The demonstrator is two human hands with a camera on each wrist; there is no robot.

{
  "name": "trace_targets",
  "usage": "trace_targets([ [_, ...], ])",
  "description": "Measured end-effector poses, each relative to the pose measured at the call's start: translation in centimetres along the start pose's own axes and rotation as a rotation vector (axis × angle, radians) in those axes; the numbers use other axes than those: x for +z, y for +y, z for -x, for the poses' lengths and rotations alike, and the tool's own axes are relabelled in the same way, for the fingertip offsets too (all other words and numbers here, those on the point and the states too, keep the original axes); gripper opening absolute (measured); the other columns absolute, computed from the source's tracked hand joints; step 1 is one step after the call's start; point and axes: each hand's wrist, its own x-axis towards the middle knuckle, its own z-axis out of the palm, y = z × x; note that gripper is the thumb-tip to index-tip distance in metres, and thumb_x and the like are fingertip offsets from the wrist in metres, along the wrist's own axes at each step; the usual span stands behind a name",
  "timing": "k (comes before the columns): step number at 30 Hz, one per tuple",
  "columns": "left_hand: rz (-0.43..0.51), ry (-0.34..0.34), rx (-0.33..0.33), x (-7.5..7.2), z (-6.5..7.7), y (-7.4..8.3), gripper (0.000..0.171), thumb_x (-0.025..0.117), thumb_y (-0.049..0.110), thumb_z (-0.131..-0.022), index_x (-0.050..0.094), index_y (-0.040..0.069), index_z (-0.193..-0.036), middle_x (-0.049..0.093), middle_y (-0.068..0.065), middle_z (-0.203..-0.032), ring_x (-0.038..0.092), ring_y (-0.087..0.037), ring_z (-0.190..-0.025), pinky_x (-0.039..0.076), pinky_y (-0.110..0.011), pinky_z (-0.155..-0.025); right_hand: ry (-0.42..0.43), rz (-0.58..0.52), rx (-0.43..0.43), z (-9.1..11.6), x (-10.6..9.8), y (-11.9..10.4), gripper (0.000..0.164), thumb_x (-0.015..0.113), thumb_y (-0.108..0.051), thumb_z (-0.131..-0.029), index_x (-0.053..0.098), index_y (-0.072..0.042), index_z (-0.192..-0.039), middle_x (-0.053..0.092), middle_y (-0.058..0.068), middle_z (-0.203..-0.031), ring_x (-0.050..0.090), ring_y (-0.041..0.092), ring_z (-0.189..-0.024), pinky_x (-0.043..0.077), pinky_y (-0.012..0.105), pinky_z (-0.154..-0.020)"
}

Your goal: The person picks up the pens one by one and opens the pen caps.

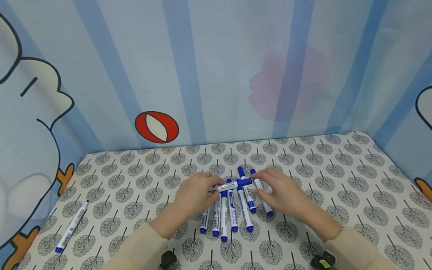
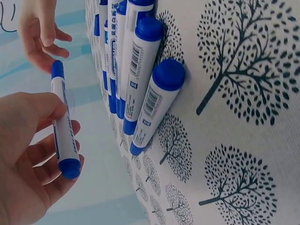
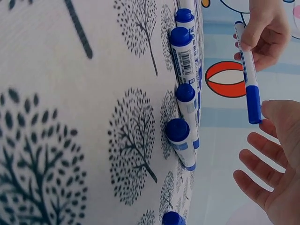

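My left hand (image 1: 198, 190) pinches a white marker with a blue cap (image 1: 228, 186) between thumb and fingers, lengthwise across the view above a group of others. The blue cap (image 3: 253, 103) points toward my right hand (image 1: 284, 192). The right hand's fingers are spread and relaxed, with thumb and index fingertips right at the cap's end. Below lie several capped white-and-blue markers (image 1: 224, 219) side by side on the cloth, their blue ends toward me. In the left wrist view, two nearby markers (image 2: 157, 105) show barcodes.
Apart at the left lies another marker (image 1: 72, 227), with a thin dark tip at its far end. A tree-print cloth (image 1: 132, 231) covers the table. Behind it hangs a striped blue backdrop (image 1: 226, 68) with cartoon prints. Small black devices (image 1: 323, 263) sit by both wrists.
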Motion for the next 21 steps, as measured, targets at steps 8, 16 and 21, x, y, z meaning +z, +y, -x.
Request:
trace_targets([
  [8,-0.007,0.012,0.094,0.06,0.09,0.36,0.029,0.067,0.022,-0.081,0.065,0.025,-0.11,0.065,0.005,-0.105,0.06,-0.014,-0.092,0.049,-0.024,-0.063,-0.03,0.0,0.038,-0.2,0.15,-0.48,0.04,0.07,-0.027,-0.08,0.06,-0.017,-0.118,0.063,-0.002,-0.107,0.059,0.016,-0.095,0.051,0.034,-0.078],
  [16,-0.003,0.074,0.172,0.32,-0.11,0.47,0.028,0.068,0.021,-0.08,0.067,0.025,-0.107,0.063,0.006,-0.093,0.054,-0.007,-0.074,0.042,-0.016,-0.055,-0.021,-0.003,0.032,-0.18,0.49,-0.62,0.038,0.07,-0.028,-0.079,0.061,-0.018,-0.114,0.064,-0.003,-0.099,0.059,0.013,-0.087,0.05,0.029,-0.069],
  [21,0.017,0.077,0.183,0.25,-0.06,0.7,0.029,0.07,0.021,-0.079,0.067,0.025,-0.107,0.061,0.006,-0.088,0.05,-0.006,-0.071,0.041,-0.017,-0.055,-0.024,-0.015,0.029,-0.23,0.61,-0.68,0.036,0.07,-0.028,-0.079,0.062,-0.016,-0.112,0.064,-0.001,-0.097,0.058,0.012,-0.083,0.05,0.027,-0.068],
])
